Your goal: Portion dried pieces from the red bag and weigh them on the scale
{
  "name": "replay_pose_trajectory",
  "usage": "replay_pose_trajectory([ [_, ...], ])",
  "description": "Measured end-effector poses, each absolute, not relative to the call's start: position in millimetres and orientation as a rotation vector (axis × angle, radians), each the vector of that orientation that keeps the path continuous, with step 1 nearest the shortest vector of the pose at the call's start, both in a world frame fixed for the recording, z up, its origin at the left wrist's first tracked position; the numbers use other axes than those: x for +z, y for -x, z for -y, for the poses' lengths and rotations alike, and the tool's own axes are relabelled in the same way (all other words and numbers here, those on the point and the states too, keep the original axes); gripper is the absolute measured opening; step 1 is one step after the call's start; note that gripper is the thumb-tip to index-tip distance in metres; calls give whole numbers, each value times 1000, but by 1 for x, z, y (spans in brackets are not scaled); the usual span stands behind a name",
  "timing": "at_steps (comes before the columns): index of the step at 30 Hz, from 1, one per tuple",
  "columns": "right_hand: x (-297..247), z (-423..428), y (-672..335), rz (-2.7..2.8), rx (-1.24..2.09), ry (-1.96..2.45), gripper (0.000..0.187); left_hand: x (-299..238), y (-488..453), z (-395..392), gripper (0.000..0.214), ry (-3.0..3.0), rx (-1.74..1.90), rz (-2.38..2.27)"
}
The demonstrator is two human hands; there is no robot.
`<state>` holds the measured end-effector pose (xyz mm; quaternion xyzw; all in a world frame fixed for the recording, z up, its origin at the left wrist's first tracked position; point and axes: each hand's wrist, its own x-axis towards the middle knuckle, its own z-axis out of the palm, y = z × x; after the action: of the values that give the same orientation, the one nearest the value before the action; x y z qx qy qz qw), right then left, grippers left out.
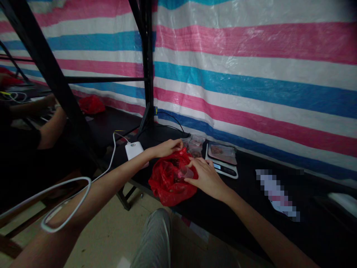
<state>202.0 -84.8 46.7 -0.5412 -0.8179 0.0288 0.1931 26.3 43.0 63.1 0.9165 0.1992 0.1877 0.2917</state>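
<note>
A red plastic bag (163, 182) lies open at the front edge of the black table, with dark contents partly showing inside. The fingers of my left hand (170, 147) are pinched on its far rim. In my right hand (205, 175) is a small clear plastic cup (186, 172), gripped between thumb and fingers and tilted over the bag's mouth. Just beyond my right hand is a white digital scale (232, 171), with a small clear bag of brownish bits (221, 150) on its platform. Several similar clear bags (196, 141) lie behind the red bag.
A white power bank (134, 150) with a white cable (113, 149) sits left of the bag; the cable loops over my left forearm. A pixelated object (277, 195) lies to the right. Black metal posts (147, 56) and a striped sheet (251, 78) stand behind. Another person's arm (54, 124) is at left.
</note>
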Motion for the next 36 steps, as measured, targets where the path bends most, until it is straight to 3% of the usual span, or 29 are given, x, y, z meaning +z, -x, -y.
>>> replay_pose_trajectory([
  [10, 38, 63, -201, 2147, 89, 1562, 28, 58, -25, -48, 8, -2418, 616, -464],
  [18, 41, 48, -227, 1894, 950, 1202, 35, 48, -19, -49, 15, -2389, 586, -520],
  [24, 52, 47, -232, 1735, 1099, 1197, 34, 48, -22, -49, 33, -2413, 573, -542],
  [28, 53, 46, -230, 1658, 1190, 1147, 34, 48, -25, -49, 25, -2478, 559, -547],
  [36, 48, 49, -228, 1572, 1260, 1105, 31, 46, -30, -42, 33, -2216, 511, -437],
])
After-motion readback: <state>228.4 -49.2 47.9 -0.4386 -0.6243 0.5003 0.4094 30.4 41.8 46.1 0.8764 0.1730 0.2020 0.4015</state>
